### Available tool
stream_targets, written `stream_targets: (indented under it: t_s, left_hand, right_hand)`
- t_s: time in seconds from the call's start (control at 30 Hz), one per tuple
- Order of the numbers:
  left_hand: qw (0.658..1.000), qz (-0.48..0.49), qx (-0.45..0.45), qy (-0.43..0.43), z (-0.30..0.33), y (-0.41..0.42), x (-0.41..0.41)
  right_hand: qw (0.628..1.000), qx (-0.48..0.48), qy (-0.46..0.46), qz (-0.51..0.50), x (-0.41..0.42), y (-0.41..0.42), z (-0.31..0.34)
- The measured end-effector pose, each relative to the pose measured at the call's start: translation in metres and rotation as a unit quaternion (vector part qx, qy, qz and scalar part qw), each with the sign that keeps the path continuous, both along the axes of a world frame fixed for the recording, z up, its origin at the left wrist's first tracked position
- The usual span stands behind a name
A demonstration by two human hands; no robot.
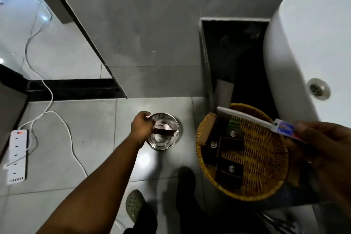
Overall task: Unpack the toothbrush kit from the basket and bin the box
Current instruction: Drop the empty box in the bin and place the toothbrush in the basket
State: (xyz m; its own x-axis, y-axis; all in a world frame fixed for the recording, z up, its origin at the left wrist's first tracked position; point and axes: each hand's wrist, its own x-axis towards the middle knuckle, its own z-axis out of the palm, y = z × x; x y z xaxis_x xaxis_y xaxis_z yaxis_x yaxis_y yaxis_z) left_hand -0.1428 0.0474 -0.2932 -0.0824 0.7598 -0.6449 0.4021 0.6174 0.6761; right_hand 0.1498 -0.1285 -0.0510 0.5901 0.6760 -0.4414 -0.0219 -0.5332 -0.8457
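Right hand point(321, 150), lower right, grips toothbrush point(245, 116) and paste tube point(284, 127): kit unpacked. Left hand point(141, 126), centre, pinches dark box point(164, 131) over bin point(163, 133); release remains.

Bathroom, hotel-like. White ceramic washbasin point(311, 59) with metal drain point(317, 89) at right; grey tiled floor point(91, 138) and grey wall; small steel bin point(163, 134) standing on the tiles beside the vanity. Woven basket point(264, 159) on the counter edge holds dark branded amenity boxes point(230, 171); white power strip point(17, 156) with trailing cable lies on the floor at left, by a doorway with a dark threshold point(72, 87).
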Motion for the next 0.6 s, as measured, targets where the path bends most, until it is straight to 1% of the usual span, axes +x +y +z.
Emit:
stream_targets:
  t_s: [0.07, 0.13, 0.17, 0.2, 0.23, 0.27, 0.33, 0.37, 0.4, 0.43, 0.5, 0.6]
  left_hand:
    - [0.996, 0.013, 0.089, -0.005, 0.043, 0.000, 0.011]
    - [0.978, -0.003, 0.205, -0.030, 0.098, -0.004, 0.032]
    - [0.962, -0.037, 0.265, -0.048, 0.131, -0.010, 0.045]
    - [0.942, -0.089, 0.318, -0.064, 0.163, -0.018, 0.057]
    - [0.919, -0.158, 0.354, -0.076, 0.192, -0.027, 0.070]
    - [0.895, -0.240, 0.367, -0.087, 0.216, -0.035, 0.084]
    - [0.850, -0.401, 0.322, -0.118, 0.251, -0.052, 0.109]
    - [0.835, -0.455, 0.281, -0.133, 0.265, -0.060, 0.119]
    - [0.826, -0.487, 0.244, -0.144, 0.274, -0.067, 0.126]
    - [0.821, -0.504, 0.224, -0.148, 0.281, -0.073, 0.132]
    - [0.818, -0.513, 0.216, -0.144, 0.284, -0.083, 0.140]
    - [0.828, -0.502, 0.208, -0.139, 0.282, -0.095, 0.146]
  right_hand:
    - [1.000, 0.012, -0.013, -0.017, -0.001, -0.002, 0.017]
    - [0.994, 0.006, -0.102, 0.025, -0.009, 0.003, 0.033]
    - [0.989, 0.003, -0.137, 0.048, -0.011, 0.004, 0.045]
    - [0.987, 0.001, -0.150, 0.064, -0.013, 0.006, 0.056]
    - [0.984, -0.001, -0.163, 0.077, -0.013, 0.008, 0.063]
    - [0.981, -0.011, -0.174, 0.090, -0.012, 0.009, 0.072]
    - [0.976, -0.026, -0.183, 0.119, -0.014, 0.014, 0.084]
    - [0.974, -0.031, -0.185, 0.128, -0.015, 0.015, 0.089]
    - [0.974, -0.037, -0.178, 0.133, -0.016, 0.014, 0.093]
    - [0.976, -0.043, -0.169, 0.132, -0.017, 0.012, 0.097]
    - [0.979, -0.057, -0.146, 0.133, -0.016, 0.011, 0.099]
    - [0.982, -0.073, -0.126, 0.120, -0.013, 0.008, 0.097]
